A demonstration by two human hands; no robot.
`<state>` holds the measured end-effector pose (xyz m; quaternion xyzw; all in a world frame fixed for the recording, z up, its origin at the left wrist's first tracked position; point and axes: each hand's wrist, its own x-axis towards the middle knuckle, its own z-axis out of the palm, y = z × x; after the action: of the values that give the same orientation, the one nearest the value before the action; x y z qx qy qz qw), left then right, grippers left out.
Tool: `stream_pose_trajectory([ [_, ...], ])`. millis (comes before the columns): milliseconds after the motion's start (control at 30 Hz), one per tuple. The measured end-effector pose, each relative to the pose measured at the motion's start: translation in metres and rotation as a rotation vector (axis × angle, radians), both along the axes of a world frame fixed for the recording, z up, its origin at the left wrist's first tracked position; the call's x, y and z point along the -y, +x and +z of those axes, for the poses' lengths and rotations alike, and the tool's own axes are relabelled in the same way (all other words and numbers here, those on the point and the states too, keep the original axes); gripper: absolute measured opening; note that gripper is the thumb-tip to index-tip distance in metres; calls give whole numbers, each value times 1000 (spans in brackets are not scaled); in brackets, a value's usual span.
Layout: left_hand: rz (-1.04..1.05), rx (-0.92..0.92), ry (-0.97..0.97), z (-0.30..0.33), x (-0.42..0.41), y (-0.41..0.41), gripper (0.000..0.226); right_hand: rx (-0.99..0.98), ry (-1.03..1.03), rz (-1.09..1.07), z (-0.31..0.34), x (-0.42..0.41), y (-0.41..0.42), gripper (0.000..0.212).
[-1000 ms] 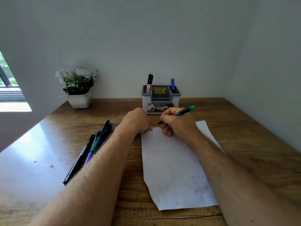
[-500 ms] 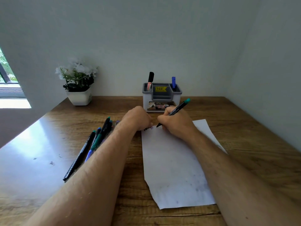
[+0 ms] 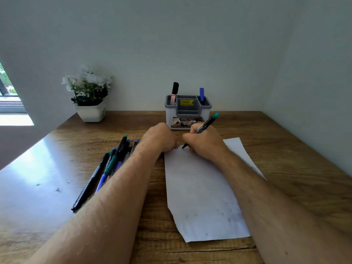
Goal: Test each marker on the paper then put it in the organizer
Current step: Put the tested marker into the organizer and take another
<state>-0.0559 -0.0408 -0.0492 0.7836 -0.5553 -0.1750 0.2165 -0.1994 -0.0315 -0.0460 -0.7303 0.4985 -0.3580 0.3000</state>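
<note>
A white sheet of paper lies on the wooden desk. My right hand grips a black marker with a teal end, its tip touching the paper's far left corner beside some small marks. My left hand is a closed fist resting at that corner; whether it holds a cap is hidden. A bundle of several markers lies to the left of my left forearm. The grey and white organizer stands behind my hands against the wall, with a black-capped marker and a blue marker upright in it.
A white pot of white flowers stands at the back left of the desk. Walls close the desk at the back and right. A window shows at the far left.
My right hand has tilted the marker more upright and brought its tip down onto the paper. The camera view has dipped slightly. My left fist stays put.
</note>
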Motion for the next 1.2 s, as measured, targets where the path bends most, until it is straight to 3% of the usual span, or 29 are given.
stream_pose_trajectory([
  [1200,6,35,8,2,-2,-1,35,-20,-26,-6,-1,0,-1,18],
])
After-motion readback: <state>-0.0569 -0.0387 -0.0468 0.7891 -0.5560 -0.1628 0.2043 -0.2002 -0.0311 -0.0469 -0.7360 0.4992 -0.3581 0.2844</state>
